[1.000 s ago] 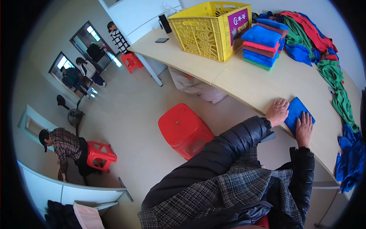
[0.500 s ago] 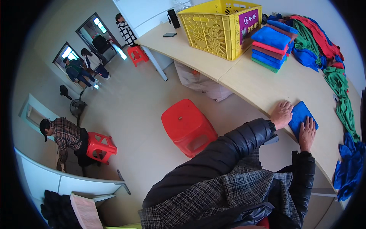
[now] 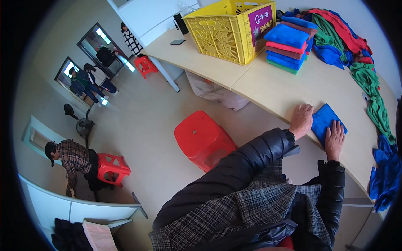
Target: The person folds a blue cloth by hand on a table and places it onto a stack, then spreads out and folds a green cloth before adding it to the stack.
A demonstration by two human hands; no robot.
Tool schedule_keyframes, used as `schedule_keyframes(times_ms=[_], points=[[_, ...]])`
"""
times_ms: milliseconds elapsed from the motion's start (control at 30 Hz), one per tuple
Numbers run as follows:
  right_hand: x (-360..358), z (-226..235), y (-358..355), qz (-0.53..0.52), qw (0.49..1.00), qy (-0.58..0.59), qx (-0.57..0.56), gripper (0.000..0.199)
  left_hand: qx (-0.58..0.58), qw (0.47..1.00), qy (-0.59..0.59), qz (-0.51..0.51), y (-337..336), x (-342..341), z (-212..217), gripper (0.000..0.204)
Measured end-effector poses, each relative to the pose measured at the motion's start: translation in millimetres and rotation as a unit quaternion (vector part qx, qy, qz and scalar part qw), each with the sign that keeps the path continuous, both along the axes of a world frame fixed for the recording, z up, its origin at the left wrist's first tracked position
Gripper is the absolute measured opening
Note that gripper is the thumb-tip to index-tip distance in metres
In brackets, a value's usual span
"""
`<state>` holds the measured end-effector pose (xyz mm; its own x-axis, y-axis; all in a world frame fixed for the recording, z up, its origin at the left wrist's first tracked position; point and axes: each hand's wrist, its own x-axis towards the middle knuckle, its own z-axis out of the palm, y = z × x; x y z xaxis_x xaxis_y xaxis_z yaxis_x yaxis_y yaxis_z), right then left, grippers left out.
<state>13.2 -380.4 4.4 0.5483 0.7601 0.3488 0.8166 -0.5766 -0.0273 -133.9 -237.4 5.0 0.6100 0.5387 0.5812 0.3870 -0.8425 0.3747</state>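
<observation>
A folded blue cloth [image 3: 324, 119] lies flat on the pale wooden table [image 3: 272, 93], close to its near edge. My right hand [image 3: 335, 140] rests on the cloth's lower right part, fingers stretched out and slightly apart. Beside the cloth's left corner, my left hand [image 3: 301, 120] lies at the table edge with its fingers extended and nothing in its grip. Farther back stands a neat stack of folded cloths [image 3: 288, 47] in blue, red, brown and green.
A yellow plastic crate [image 3: 222, 39] stands left of the stack, with a phone [image 3: 178, 42] and a black bottle [image 3: 181, 24] beyond. Loose cloths [image 3: 335, 33] line the table's far right side. A red stool [image 3: 200, 134] is left of me; several people are across the room.
My left hand has shifted left, away from the cloth's edge. My right hand stays on the cloth. The whole view has tilted slightly.
</observation>
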Motion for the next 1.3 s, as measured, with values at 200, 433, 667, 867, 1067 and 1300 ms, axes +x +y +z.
schedule_keyframes(times_ms=[200, 433, 667, 867, 1067, 1300], points=[[-2, -4, -4, 0.007, 1.0, 0.001, 0.009, 0.054, 0.03, 0.991, -0.037, -0.122, -28, 24, 26, 0.037], [11, -15, -16, 0.044, 0.995, -0.076, 0.042, 0.05, 0.022, 0.965, -0.048, -0.258, -40, 63, 23, 0.029], [10, -13, 3, 0.016, 0.995, -0.029, 0.098, 0.049, 0.031, 0.97, 0.167, -0.175, -15, 73, 11, 0.071], [2, -6, -1, 0.08, 0.989, -0.024, 0.124, 0.044, -0.015, 0.975, 0.084, -0.207, -15, 56, 11, 0.066], [5, -21, -15, 0.018, 1.0, -0.01, 0.021, 0.053, -0.061, 0.978, 0.106, -0.168, -22, 43, -1, 0.074], [6, -7, -3, 0.003, 1.0, 0.005, -0.014, 0.055, -0.127, 0.975, 0.112, -0.145, -13, 31, 3, 0.071]])
